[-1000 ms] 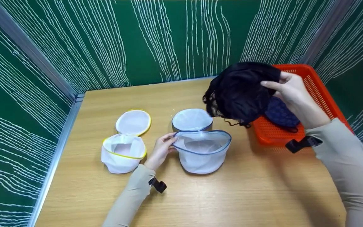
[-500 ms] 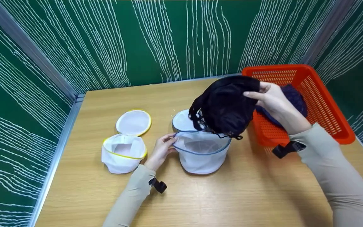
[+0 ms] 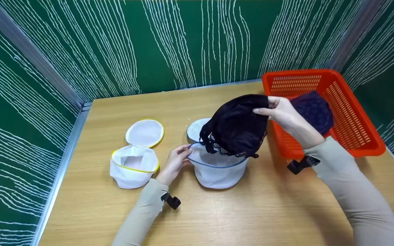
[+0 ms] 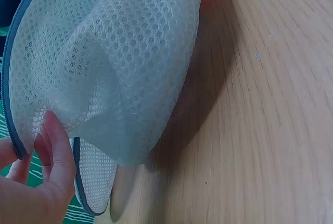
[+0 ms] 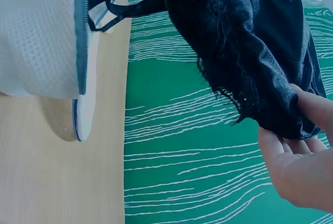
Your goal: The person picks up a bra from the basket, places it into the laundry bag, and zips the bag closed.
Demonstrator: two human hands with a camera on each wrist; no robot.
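Note:
By the left of its blue-zipped rim, my left hand pinches a white mesh laundry bag, which stands with its mouth open on the table. Its round lid is folded back behind it, partly hidden. My right hand holds a black lace-trimmed garment with thin straps by its upper right edge. The garment hangs over the bag's mouth, its lower edge at the rim. In the right wrist view, the straps reach past the bag's zipper edge, and thumb and fingers grip the black cloth.
To the left stands a smaller white mesh bag with yellow trim, its lid laid back. A red basket at the right holds a dark blue patterned cloth item. Green walls with white lines enclose the wooden table.
My right hand has carried the black garment left and down from over the red basket to the bag's mouth. My left hand has stayed on the rim.

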